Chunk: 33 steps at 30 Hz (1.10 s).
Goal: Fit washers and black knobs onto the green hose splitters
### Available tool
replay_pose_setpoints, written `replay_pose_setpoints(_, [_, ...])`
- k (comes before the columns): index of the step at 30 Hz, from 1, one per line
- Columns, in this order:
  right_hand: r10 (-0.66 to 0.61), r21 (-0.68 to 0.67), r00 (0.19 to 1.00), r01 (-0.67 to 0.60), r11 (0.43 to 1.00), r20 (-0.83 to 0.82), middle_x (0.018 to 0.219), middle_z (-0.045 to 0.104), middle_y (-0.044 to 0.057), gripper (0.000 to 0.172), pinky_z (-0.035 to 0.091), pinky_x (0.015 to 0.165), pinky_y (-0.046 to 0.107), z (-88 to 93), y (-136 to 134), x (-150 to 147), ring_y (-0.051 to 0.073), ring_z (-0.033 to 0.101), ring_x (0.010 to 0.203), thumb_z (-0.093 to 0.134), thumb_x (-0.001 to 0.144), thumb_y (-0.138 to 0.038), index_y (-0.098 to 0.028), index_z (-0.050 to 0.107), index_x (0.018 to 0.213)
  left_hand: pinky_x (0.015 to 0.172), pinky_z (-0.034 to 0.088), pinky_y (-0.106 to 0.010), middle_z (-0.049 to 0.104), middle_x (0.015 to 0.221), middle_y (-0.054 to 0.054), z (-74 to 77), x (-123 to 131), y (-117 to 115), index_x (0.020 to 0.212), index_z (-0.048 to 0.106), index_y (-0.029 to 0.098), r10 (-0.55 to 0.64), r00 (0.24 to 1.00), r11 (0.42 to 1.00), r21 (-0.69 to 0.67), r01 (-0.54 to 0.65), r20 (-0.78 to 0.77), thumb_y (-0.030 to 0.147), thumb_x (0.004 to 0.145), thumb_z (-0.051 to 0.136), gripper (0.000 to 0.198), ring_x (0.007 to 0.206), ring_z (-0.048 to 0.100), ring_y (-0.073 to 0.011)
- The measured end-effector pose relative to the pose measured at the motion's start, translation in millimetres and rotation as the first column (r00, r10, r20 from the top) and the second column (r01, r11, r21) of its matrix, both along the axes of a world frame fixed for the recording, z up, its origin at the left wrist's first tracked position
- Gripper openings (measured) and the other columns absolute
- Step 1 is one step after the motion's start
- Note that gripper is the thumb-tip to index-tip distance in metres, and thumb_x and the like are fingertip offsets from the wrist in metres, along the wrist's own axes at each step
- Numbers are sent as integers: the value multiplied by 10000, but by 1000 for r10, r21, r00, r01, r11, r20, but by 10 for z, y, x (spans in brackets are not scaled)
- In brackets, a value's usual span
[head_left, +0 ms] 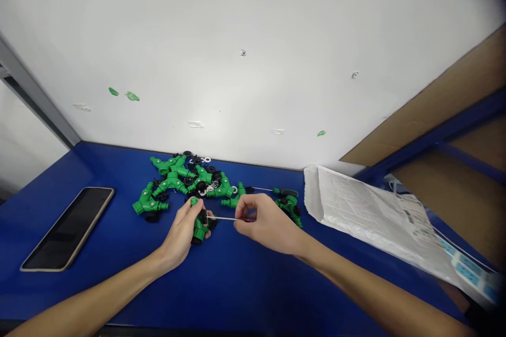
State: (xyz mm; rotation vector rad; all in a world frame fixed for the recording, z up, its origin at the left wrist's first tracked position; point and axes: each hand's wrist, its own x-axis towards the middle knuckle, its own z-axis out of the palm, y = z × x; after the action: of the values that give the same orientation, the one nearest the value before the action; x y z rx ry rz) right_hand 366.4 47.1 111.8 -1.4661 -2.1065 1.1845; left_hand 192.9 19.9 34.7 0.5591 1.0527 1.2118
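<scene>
My left hand is closed around a green plastic hose connector with black parts, held a little above the blue tabletop. In my right hand is a screwdriver, its handle mostly hidden by my fingers. The thin metal shaft points left, and its tip meets the black part on the connector's right side; whether it sits in a screw is too small to tell. Behind my hands lies a pile of similar green Y-shaped connectors, mixed with black knobs and white rings.
A second screwdriver lies behind my right hand, near another green connector. At the left is a phone. A white padded bag rests on the right, by a power strip. A white wall bounds the table's back.
</scene>
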Motion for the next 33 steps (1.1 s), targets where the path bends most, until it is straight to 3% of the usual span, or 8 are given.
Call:
replay_pose_setpoints(3, [132,363,981,-176,915,144,643,623,17,183,402,530,225,27,-37,45,121,559,574,587,872,-247,-152,637,724,458,463,-244,582,641,13,58,18,-17,766,502,197,16,999,997,-72,-13,48,469,714,707,345,626,590,-170])
replay_pose_setpoints(7, [177,697,778,-622,357,603,630,597,45,240,306,475,265,-43,-126,75,137,528,513,450,924,-115,-130,642,782,454,464,-244,571,619,16,72,17,-31,750,509,193,-15,997,993,-115,23,71,458,725,699,327,593,573,-156])
replay_pose_setpoints(9, [138,646,681,-729,226,719,589,559,40,250,238,442,271,-78,-163,63,135,494,455,420,900,-59,-115,616,755,442,449,-236,560,615,20,54,9,-40,737,508,189,-34,997,991,-128,42,63,468,723,700,339,559,542,-138])
replay_pose_setpoints(15, [266,435,616,-743,508,742,605,579,33,154,168,447,260,-37,-126,-23,107,434,437,483,877,-108,-120,611,793,468,454,-237,557,666,15,-62,-20,-73,749,511,185,-26,1000,998,-60,25,-4,524,729,684,381,595,528,-133])
replay_pose_setpoints(21, [224,67,952,-242,968,211,469,420,-37,399,235,435,226,-77,-70,-78,73,323,418,420,935,-243,-145,564,575,519,475,-237,580,719,4,-142,-67,-51,740,512,181,-42,987,993,101,58,-153,514,833,581,352,613,530,-123])
replay_pose_setpoints(24, [136,7,984,-138,990,116,488,425,-43,356,263,441,214,-81,-95,-111,79,350,439,432,919,-280,-150,581,624,522,474,-226,587,727,6,-105,-75,-10,738,526,176,-27,991,988,149,47,-131,471,838,598,320,615,536,-118])
replay_pose_setpoints(29, [107,305,968,-175,936,227,573,517,-42,67,287,517,224,50,-210,-20,115,461,534,521,859,-211,-193,567,813,463,449,-228,521,631,13,1,-91,56,693,518,173,2,998,997,78,-8,70,407,786,670,294,656,551,-157])
replay_pose_setpoints(33, [-36,422,947,-107,900,318,644,565,-7,161,329,552,246,-100,-266,377,144,529,580,453,892,-197,-200,575,787,469,448,-220,485,634,8,70,-153,87,688,513,178,-33,980,998,52,24,195,319,811,650,232,796,552,-183])
